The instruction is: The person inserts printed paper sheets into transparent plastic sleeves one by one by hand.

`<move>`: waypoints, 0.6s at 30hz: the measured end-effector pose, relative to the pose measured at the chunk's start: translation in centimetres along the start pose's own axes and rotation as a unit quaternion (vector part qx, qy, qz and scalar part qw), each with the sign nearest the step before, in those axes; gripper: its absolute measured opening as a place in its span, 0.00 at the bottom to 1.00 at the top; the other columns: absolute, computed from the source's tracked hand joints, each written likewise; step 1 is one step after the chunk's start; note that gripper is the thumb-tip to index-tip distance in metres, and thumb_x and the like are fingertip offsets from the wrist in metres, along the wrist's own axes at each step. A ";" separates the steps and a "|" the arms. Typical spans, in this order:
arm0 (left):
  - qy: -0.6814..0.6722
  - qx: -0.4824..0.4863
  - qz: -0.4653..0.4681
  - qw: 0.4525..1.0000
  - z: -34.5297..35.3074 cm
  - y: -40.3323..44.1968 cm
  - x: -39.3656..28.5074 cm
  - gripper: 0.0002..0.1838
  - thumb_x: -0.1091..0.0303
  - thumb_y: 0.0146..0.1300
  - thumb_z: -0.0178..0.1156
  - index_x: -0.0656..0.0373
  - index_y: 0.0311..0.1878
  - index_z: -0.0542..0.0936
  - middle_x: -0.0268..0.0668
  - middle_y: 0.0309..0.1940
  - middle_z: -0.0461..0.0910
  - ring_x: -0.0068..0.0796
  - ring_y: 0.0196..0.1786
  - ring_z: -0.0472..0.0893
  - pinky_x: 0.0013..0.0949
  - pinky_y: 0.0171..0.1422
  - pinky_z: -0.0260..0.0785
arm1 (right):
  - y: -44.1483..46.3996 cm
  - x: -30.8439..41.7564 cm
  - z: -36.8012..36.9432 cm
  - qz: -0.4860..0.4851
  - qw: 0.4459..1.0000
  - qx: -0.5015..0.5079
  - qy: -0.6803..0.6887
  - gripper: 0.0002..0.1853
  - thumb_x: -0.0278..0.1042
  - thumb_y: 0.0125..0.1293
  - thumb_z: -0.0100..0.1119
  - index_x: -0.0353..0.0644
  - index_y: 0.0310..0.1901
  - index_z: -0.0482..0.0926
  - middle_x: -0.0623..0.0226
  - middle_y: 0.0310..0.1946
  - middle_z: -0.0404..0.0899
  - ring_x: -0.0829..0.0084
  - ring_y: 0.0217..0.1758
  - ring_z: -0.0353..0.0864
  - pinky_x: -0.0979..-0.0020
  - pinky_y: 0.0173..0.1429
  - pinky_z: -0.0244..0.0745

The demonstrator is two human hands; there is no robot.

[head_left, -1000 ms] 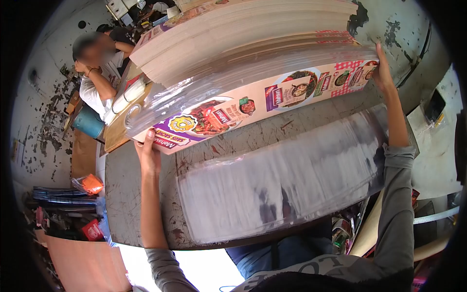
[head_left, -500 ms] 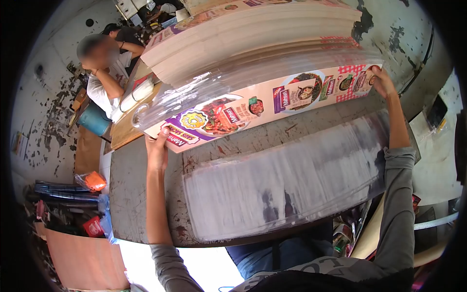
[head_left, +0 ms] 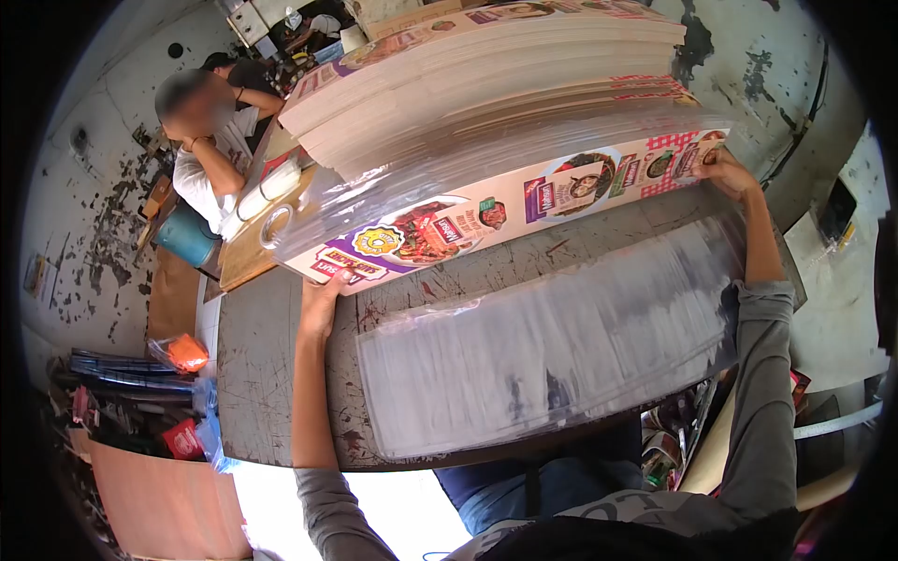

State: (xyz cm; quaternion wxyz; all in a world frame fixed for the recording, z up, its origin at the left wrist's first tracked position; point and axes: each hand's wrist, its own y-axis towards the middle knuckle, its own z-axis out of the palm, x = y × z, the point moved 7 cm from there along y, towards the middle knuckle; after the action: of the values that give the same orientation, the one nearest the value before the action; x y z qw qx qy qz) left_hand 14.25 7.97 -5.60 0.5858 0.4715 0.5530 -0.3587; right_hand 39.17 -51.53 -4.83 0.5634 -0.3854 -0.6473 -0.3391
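A long printed food-advert strip [head_left: 510, 222], with pictures of dishes and purple brand labels, spans the space between my hands. My left hand [head_left: 323, 301] is closed on its lower left corner, the thumb lying over the print. At the other end, my right hand [head_left: 728, 176] grips the strip's lower right part. Right behind the strip lie layers of clear plastic [head_left: 374, 192]; whether the strip touches them I cannot tell. Nearer my body, a flat stack of clear plastic sheets [head_left: 552, 346] rests on the dark scratched table [head_left: 267, 374].
A tall stack of similar printed strips [head_left: 486, 70] rises at the back. A roll of clear tape [head_left: 278, 225] is by the wooden table [head_left: 245, 252] at left, where a person [head_left: 210, 154] sits with head on hand. Bagged orange material [head_left: 187, 352] lies beyond the left edge.
My left hand has shifted slightly right and down on the strip's corner. My right hand has moved left and lower along its end. The strip's left end has shifted a little right.
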 end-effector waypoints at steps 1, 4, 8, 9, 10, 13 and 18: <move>-0.009 0.002 -0.002 1.000 -0.1 0.0 0.0 0.28 0.67 0.55 0.64 0.64 0.56 0.66 0.38 0.49 0.74 0.28 0.53 0.73 0.34 0.62 0.62 | -0.1 0.3 0.0 -0.015 1.000 -0.003 -0.001 0.27 0.22 0.49 0.64 0.39 0.52 0.67 0.67 0.47 0.74 0.75 0.53 0.72 0.71 0.59 0.64; -0.058 0.003 0.010 0.998 0.1 0.1 0.2 0.26 0.67 0.57 0.62 0.64 0.57 0.65 0.38 0.50 0.73 0.29 0.53 0.73 0.35 0.63 0.62 | -0.2 1.3 0.7 -0.010 1.000 -0.007 -0.026 0.27 0.23 0.49 0.65 0.37 0.52 0.68 0.67 0.46 0.75 0.75 0.53 0.72 0.71 0.59 0.64; -0.089 -0.008 0.036 0.995 0.7 0.3 -0.3 0.25 0.66 0.60 0.60 0.65 0.57 0.64 0.39 0.51 0.73 0.30 0.53 0.73 0.37 0.62 0.63 | -0.4 2.9 1.5 -0.023 0.995 -0.066 -0.078 0.27 0.24 0.47 0.66 0.37 0.51 0.69 0.65 0.46 0.75 0.74 0.53 0.72 0.71 0.59 0.64; -0.086 -0.032 0.027 0.995 0.8 0.1 -0.5 0.25 0.65 0.60 0.60 0.64 0.57 0.64 0.39 0.51 0.73 0.30 0.53 0.73 0.36 0.62 0.64 | -0.8 3.0 1.7 -0.029 0.994 -0.068 -0.080 0.27 0.24 0.47 0.66 0.37 0.51 0.69 0.65 0.46 0.75 0.74 0.53 0.72 0.71 0.59 0.64; -0.070 -0.027 0.047 0.996 1.0 0.0 -1.1 0.26 0.63 0.59 0.60 0.64 0.57 0.64 0.39 0.51 0.73 0.30 0.53 0.74 0.36 0.61 0.65 | -1.1 3.2 1.7 -0.045 0.990 -0.084 -0.102 0.27 0.24 0.47 0.66 0.37 0.52 0.69 0.65 0.47 0.75 0.74 0.53 0.72 0.72 0.59 0.65; -0.065 -0.016 0.054 0.996 0.3 0.1 -1.3 0.28 0.62 0.59 0.61 0.65 0.58 0.64 0.38 0.51 0.73 0.30 0.54 0.73 0.36 0.61 0.65 | -1.0 3.4 1.5 -0.057 0.990 -0.077 -0.104 0.31 0.23 0.46 0.66 0.35 0.55 0.65 0.66 0.47 0.74 0.74 0.53 0.72 0.71 0.58 0.66; -0.038 -0.028 0.008 0.999 -0.4 0.1 -0.9 0.34 0.63 0.54 0.65 0.67 0.59 0.60 0.43 0.52 0.71 0.34 0.53 0.74 0.37 0.59 0.68 | -0.4 3.8 1.5 0.005 0.988 -0.091 -0.124 0.41 0.24 0.45 0.67 0.36 0.61 0.54 0.65 0.50 0.68 0.71 0.54 0.70 0.69 0.59 0.66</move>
State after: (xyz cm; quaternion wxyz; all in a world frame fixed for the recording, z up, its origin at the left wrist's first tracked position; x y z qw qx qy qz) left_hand 14.10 8.31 -4.68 0.6225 0.4448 0.5366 -0.3561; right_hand 37.90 -49.95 -1.29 0.4428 -0.4778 -0.6765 -0.3435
